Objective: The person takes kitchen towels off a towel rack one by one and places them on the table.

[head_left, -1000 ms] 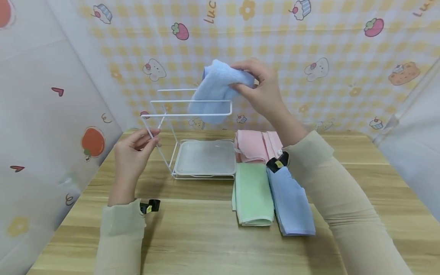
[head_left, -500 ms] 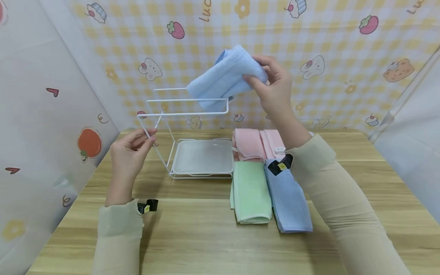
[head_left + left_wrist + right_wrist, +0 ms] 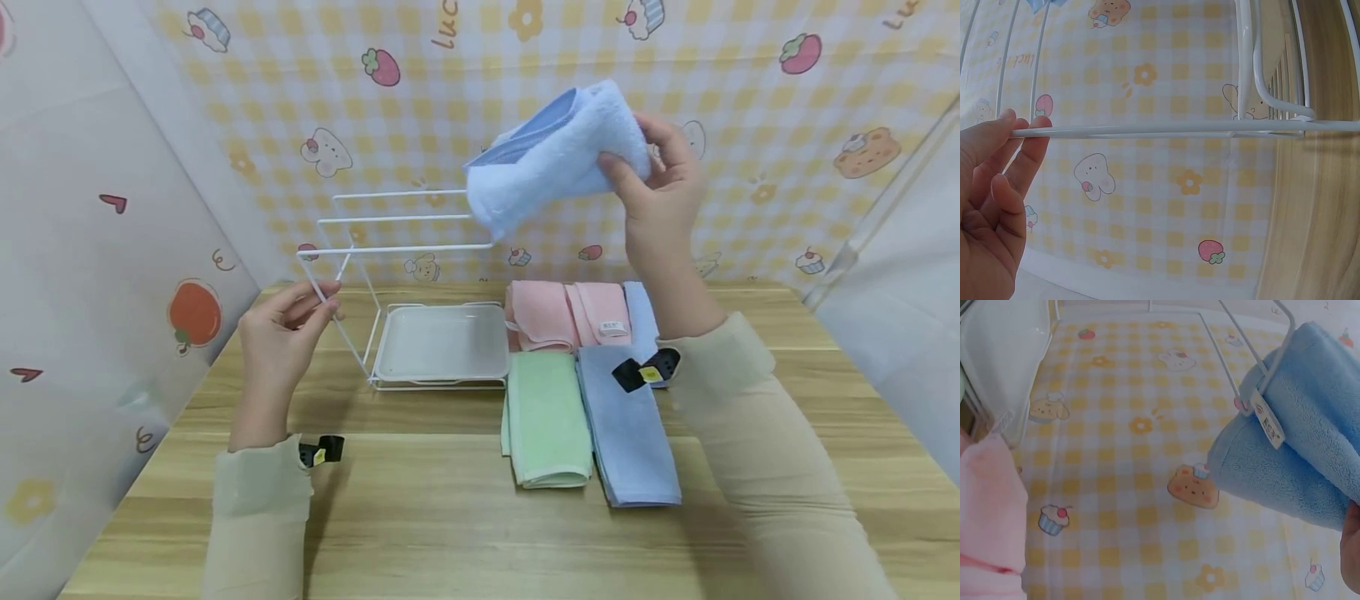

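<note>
A white wire rack (image 3: 405,248) stands on the wooden table, with several bars reaching right at its top. My left hand (image 3: 288,329) pinches the rack's slanted left upright between thumb and fingers. In my right hand (image 3: 663,200) is a folded light blue towel (image 3: 555,158), pinched at its right end. The towel's left end overlaps the free right ends of the bars. The right wrist view shows its white label (image 3: 1267,419) right beside the bar ends. Only part of the right hand shows at that view's edge.
A pale tray (image 3: 442,343) sits in the rack's base. Folded towels lie to its right: pink (image 3: 543,312), green (image 3: 551,417) and blue (image 3: 633,433), with another light blue one (image 3: 640,308) partly behind my right wrist. A patterned cloth backdrop (image 3: 420,125) rises behind the table.
My right hand has drawn the light blue towel to the right and up, from over the middle of the bars to their right ends. The left hand keeps its grip on the rack.
</note>
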{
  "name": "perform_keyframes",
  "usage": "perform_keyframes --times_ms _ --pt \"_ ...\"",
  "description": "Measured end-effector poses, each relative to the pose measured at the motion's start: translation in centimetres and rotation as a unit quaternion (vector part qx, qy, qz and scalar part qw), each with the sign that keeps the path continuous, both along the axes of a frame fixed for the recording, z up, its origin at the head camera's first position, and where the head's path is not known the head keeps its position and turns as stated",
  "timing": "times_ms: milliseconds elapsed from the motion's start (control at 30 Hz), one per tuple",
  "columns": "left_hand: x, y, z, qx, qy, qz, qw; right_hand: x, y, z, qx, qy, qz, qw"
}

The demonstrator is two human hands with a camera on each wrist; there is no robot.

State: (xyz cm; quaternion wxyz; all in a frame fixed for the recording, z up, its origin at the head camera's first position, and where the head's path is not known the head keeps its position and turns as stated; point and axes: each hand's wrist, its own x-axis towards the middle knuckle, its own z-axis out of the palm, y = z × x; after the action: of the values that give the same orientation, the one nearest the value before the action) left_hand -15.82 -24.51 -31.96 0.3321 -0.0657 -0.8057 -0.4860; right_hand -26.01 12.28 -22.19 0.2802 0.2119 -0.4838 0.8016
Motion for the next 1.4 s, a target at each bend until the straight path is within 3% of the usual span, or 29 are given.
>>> perform_keyframes --times_ms 167,433,733,900,1000,1100,1200,1400 --pt "0.1 -0.2 -0.3 -0.005 -0.009 0.008 0.9999 0.3 1.8 -0.2 -0.009 0.005 -0.021 1.0" --pt "0.2 -0.3 -0.4 -0.005 -0.016 0.012 0.9998 1.3 4.8 -1.0 0.082 0.011 -0.096 0.992" --pt "0.1 -0.2 -0.3 0.001 -0.011 0.008 0.9999 2.8 8.9 -3.1 0.153 -0.049 -0.121 0.98" --pt "0.1 -0.2 -0.3 0.007 -0.01 0.009 0.9999 3.5 10.6 -4.4 0.175 -0.066 -0.082 0.979" --pt "0.2 -0.2 -0.3 0.008 -0.009 0.01 0.9999 4.1 11.7 -5.1 0.2 -0.09 -0.066 0.973" --pt "0.2 -0.2 -0.2 0.005 -0.012 0.011 0.9998 4.6 12.9 -5.5 0.248 -0.118 -0.066 0.959" --pt "0.2 -0.2 -0.1 0.003 -0.015 0.014 0.9998 5.1 14.3 -5.8 0.281 -0.163 -0.036 0.945" --pt "0.1 -0.1 0.0 -0.003 -0.019 0.013 0.9997 6.1 16.8 -7.1 0.295 -0.253 0.089 0.917"
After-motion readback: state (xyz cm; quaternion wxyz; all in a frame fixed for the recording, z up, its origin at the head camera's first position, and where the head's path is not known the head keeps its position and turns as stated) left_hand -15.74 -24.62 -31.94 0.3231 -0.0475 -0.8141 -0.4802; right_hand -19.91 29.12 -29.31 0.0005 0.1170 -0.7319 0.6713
